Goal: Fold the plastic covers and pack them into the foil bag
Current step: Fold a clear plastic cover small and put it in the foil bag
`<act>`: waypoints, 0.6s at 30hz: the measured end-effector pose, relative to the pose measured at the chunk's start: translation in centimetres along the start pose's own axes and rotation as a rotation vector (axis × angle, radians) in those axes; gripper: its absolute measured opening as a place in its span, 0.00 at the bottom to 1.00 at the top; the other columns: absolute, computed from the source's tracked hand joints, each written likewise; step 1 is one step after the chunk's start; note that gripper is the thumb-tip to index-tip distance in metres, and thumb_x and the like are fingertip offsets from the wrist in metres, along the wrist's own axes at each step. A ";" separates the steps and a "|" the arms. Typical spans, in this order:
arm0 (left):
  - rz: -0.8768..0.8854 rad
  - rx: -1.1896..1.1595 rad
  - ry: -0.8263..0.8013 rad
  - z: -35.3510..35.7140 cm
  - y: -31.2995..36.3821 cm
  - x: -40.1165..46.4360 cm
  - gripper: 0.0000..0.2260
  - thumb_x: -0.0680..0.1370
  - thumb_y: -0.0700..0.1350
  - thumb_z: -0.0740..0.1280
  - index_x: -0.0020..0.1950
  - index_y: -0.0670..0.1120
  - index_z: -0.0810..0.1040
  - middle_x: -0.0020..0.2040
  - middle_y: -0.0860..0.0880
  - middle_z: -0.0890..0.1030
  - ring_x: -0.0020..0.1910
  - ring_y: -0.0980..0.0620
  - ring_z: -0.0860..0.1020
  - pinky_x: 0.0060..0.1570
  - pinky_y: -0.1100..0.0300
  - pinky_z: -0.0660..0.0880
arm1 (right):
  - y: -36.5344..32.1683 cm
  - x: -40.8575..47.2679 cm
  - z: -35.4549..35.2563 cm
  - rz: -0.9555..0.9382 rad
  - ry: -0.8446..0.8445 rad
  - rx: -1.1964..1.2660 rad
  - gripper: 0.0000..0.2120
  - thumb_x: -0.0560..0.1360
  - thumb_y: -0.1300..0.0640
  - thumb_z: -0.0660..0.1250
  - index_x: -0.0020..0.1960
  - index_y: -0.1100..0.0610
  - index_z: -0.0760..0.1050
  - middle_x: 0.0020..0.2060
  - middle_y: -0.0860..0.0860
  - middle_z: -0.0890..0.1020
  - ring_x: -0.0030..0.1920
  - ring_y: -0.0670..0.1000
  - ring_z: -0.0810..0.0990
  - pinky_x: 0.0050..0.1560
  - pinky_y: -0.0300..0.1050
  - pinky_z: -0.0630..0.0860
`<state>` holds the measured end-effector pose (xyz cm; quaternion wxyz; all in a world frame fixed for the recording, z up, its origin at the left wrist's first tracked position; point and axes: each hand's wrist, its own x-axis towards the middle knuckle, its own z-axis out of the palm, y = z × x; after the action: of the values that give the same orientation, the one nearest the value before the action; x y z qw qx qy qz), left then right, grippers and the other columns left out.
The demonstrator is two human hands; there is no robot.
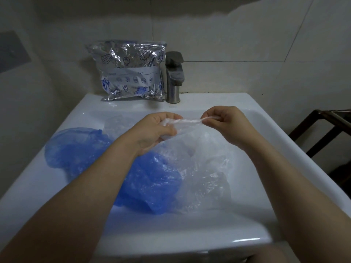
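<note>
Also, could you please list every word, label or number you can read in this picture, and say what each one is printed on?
"Date", followed by a blank line: on the pale label strip across the foil bag, right part.
A word at the left of the same strip: too blurred to read.
Round icons and blue sea-creature drawings on the bag: pictures, no words.
A faint mark on the sink rim below the tap: too small to read.

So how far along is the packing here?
Early, it seems. Both hands, left and right, stretch the clear cover for folding. The blue cover lies unfolded in the sink. The foil bag stands behind; its contents aren't visible.
</note>
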<state>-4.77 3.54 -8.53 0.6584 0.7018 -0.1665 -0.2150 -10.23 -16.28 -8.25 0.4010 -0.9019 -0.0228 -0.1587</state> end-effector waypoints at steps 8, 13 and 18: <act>0.060 0.228 0.118 0.1 -0.2 0.2 0.04 0.74 0.39 0.69 0.47 0.46 0.80 0.40 0.54 0.79 0.38 0.57 0.74 0.42 0.68 0.72 | 0.7 0.1 0.2 0.198 -0.082 0.264 0.10 0.77 0.59 0.64 0.38 0.61 0.76 0.35 0.54 0.74 0.36 0.50 0.70 0.39 0.41 0.69; 0.131 0.166 0.015 -0.5 0.3 0.1 0.07 0.76 0.38 0.66 0.47 0.49 0.80 0.47 0.47 0.81 0.46 0.49 0.78 0.58 0.54 0.75 | 0.9 0.1 -0.3 0.244 -0.144 0.586 0.10 0.78 0.63 0.61 0.40 0.58 0.76 0.32 0.50 0.76 0.35 0.47 0.75 0.48 0.41 0.78; 0.218 0.113 -0.068 -0.8 0.7 -0.4 0.15 0.79 0.32 0.58 0.48 0.48 0.80 0.38 0.55 0.83 0.40 0.54 0.82 0.51 0.61 0.79 | 0.6 0.0 -0.7 0.215 -0.140 0.691 0.09 0.78 0.66 0.60 0.43 0.56 0.76 0.27 0.50 0.73 0.30 0.45 0.71 0.35 0.36 0.73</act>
<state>-4.68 4.34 -7.81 0.6313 0.7078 -0.2759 -0.1561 -10.33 -17.23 -8.22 0.6937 -0.7193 -0.0074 -0.0363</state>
